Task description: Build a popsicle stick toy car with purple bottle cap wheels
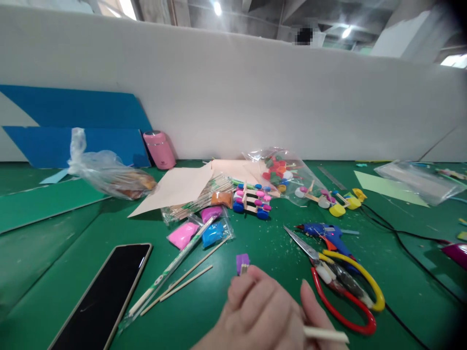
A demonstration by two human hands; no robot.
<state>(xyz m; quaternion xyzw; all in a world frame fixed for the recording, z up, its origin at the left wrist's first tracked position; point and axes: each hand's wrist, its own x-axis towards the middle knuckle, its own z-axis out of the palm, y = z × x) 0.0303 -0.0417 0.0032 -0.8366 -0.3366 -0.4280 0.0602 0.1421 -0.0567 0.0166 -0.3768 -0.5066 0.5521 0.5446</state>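
Observation:
My left hand (259, 311) is closed around thin wooden sticks (244, 268), whose tips poke out past the fingers. Behind it, partly covered, is my right hand (316, 308), with one finger raised. A pale wooden stick end (326, 334) sticks out to the right at my right hand, which seems closed on it, though the grip is mostly hidden. Just beyond the tips is a small purple piece (242, 260); I cannot tell whether it touches them. To the right lie scissors (341, 287) with red and yellow handles and a blue glue gun (324, 232).
A phone (104, 296) lies at left, near loose chopsticks (186, 283) and a wrapped pair (171, 262). Farther back are clay packets (183, 236), a small stick-built car (251, 200), a bag of coloured pieces (280, 170) and a pink bottle (159, 149). A black cable (396, 236) runs right.

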